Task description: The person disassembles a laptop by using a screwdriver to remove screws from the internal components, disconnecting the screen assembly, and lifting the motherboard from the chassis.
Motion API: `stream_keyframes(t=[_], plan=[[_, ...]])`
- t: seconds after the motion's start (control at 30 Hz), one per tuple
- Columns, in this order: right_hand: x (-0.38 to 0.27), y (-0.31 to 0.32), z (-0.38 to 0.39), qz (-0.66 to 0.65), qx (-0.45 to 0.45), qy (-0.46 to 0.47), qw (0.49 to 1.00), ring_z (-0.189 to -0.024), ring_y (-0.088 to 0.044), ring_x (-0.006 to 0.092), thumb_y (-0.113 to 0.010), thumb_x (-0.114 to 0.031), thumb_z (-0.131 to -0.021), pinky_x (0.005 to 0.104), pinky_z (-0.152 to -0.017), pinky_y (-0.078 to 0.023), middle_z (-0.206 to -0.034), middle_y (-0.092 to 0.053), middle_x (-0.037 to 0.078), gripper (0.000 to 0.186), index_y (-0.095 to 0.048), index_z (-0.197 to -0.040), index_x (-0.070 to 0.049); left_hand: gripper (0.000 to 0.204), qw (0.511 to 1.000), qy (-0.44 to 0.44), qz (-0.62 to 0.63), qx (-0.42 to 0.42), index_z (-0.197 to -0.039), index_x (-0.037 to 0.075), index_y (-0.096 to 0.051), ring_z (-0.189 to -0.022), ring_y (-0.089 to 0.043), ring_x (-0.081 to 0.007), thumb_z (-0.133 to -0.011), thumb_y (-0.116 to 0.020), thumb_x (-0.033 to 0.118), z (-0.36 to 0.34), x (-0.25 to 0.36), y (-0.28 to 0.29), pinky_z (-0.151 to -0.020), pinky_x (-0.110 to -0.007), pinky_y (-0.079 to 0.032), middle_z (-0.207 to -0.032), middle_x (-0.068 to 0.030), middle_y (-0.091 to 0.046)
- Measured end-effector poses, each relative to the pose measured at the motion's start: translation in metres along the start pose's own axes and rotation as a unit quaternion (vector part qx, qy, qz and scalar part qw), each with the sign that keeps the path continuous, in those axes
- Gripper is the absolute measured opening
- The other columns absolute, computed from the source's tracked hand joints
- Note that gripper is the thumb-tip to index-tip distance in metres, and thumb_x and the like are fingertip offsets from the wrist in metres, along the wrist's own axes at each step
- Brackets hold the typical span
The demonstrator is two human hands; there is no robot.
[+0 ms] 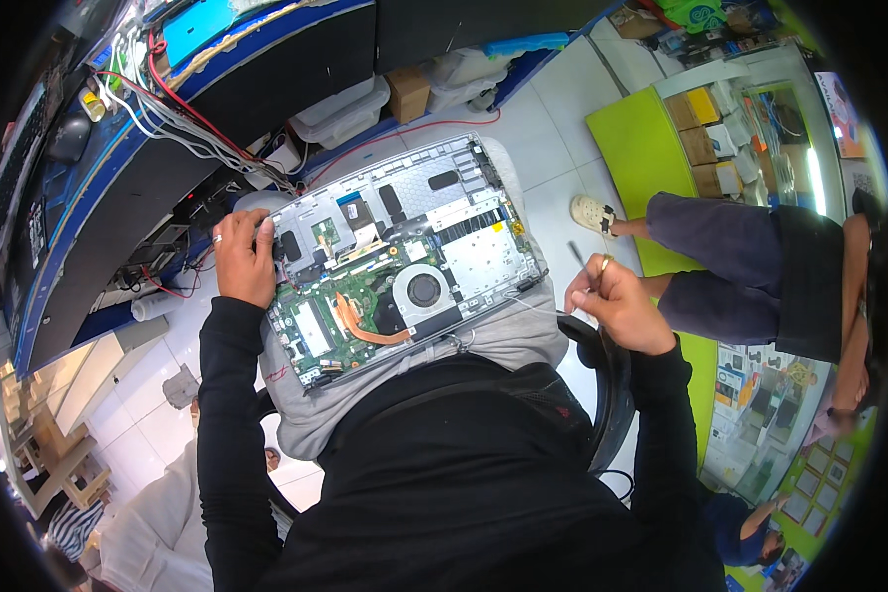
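Note:
An opened laptop chassis (464, 257) rests on my grey-clad lap, showing a green circuit board (355, 306), a round fan (420, 289), a copper heat pipe (370, 331) and ribbon cables. My left hand (244, 259) grips the chassis at its left side, fingers on the rim. At the right of the chassis, apart from it, my right hand (607, 301) pinches a thin dark tool (576, 255), probably a screwdriver, pointing up.
A dark workbench (89, 276) with cables and bins (340, 113) lines the left and top. At right, a person in dark shorts (720, 257) stands beside a green counter (631, 143) with glass displays. Another person (745, 528) is at lower right.

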State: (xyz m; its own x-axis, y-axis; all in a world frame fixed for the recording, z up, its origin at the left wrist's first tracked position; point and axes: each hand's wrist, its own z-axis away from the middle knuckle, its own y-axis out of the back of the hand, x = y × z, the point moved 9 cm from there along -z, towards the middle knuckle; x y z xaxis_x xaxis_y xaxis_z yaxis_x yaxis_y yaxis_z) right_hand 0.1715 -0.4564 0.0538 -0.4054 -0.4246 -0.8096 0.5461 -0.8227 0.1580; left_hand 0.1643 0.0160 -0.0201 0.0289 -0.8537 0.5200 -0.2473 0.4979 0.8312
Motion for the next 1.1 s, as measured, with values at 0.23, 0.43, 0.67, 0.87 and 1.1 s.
stream_keyframes(t=[0.23,0.43,0.67,0.87,1.1], plan=[[0.008,0.013,-0.016,-0.020,0.089,-0.017,0.996,-0.085,-0.060,0.0096,-0.061,-0.003,-0.104,0.0273,-0.079,-0.048,-0.096,-0.068,0.007,0.016,-0.046,-0.097,-0.006,0.028,1.000,-0.005,-0.002,-0.001,-0.115,0.003,-0.070,-0.112,-0.057,-0.0348,-0.109,-0.054,0.025,0.000,-0.002,0.002,-0.103,-0.043,-0.040,-0.111,-0.0153,-0.064],[-0.007,0.002,-0.052,-0.025,0.125,0.150,0.980,-0.085,-0.062,0.0135,-0.065,-0.004,-0.102,0.0302,-0.081,-0.050,-0.096,-0.068,0.010,0.015,-0.050,-0.100,-0.002,0.027,1.000,-0.006,0.000,-0.002,-0.116,0.003,-0.070,-0.112,-0.057,-0.0354,-0.108,-0.055,0.024,-0.002,0.001,0.000,-0.103,-0.044,-0.041,-0.111,-0.0160,-0.064],[-0.028,0.035,-0.088,0.113,0.256,0.205,0.938,-0.084,-0.065,0.0180,-0.065,-0.003,-0.100,0.0327,-0.079,-0.051,-0.094,-0.070,0.012,0.012,-0.055,-0.097,0.001,0.026,1.000,-0.003,0.000,0.001,-0.115,0.003,-0.070,-0.111,-0.056,-0.0366,-0.107,-0.057,0.024,-0.003,0.001,0.000,-0.101,-0.045,-0.042,-0.111,-0.0160,-0.064],[-0.024,0.033,-0.057,0.073,0.158,0.063,0.983,-0.091,-0.069,0.0121,-0.069,-0.004,-0.100,0.0274,-0.082,-0.053,-0.095,-0.069,0.008,0.011,-0.060,-0.099,0.001,0.023,1.000,0.002,0.008,0.028,-0.114,0.003,-0.070,-0.109,-0.056,-0.0372,-0.104,-0.062,0.022,0.004,-0.004,0.006,-0.099,-0.047,-0.043,-0.109,-0.0160,-0.063],[-0.071,0.035,-0.039,0.284,0.129,0.075,0.947,-0.081,-0.062,0.0162,-0.077,-0.014,-0.094,0.0307,-0.076,-0.050,-0.095,-0.068,0.008,0.030,-0.066,-0.116,0.001,0.023,0.999,0.007,0.045,0.012,-0.110,0.001,-0.070,-0.108,-0.058,-0.0392,-0.099,-0.067,0.020,-0.002,0.004,0.010,-0.096,-0.048,-0.046,-0.108,-0.0169,-0.064]])
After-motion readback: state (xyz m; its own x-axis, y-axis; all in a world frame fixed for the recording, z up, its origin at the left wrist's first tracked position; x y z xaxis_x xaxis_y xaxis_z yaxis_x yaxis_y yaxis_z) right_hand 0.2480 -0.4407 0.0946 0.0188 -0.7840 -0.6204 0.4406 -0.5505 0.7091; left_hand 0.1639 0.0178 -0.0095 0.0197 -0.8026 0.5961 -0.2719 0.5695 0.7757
